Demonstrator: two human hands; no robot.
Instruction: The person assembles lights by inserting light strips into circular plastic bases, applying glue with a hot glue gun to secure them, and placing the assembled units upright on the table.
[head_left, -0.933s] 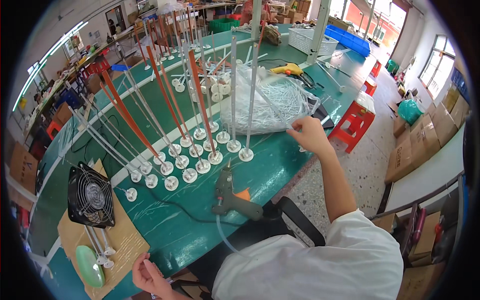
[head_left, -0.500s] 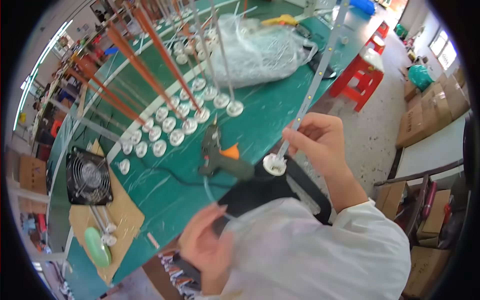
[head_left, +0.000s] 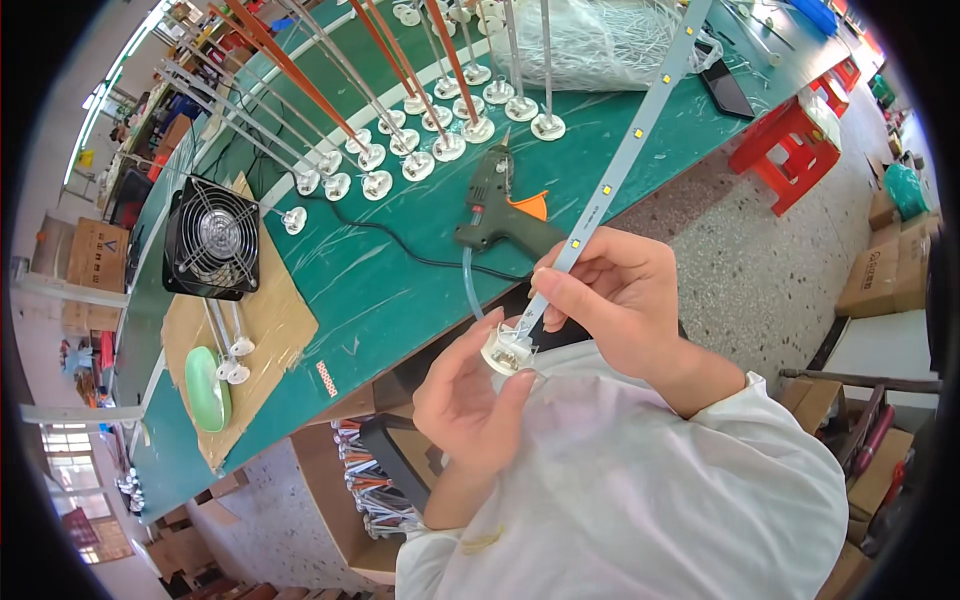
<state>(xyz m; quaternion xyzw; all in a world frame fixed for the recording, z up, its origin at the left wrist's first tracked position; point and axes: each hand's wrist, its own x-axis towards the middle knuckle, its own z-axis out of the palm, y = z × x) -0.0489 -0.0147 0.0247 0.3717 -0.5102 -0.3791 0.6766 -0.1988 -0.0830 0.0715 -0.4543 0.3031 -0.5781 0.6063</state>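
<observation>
Left hand (head_left: 470,400): I had it cupped under the white round base (head_left: 507,352), fingertips pinching its rim.
Right hand (head_left: 625,300): it pinched the lower end of the long strip (head_left: 628,135), which ran up toward 1 o'clock.
Strip and base: touching, held in the air just off the tabletop (head_left: 350,290) edge.
Glue gun (head_left: 495,205): lay at 12 o'clock from my hands, nozzle away.
Care, as I judged it: keep the strip square to the base and grip steady near the joint.

A black fan (head_left: 211,238) stands beside the glue gun (head_left: 497,210) on the green table (head_left: 360,290).
</observation>
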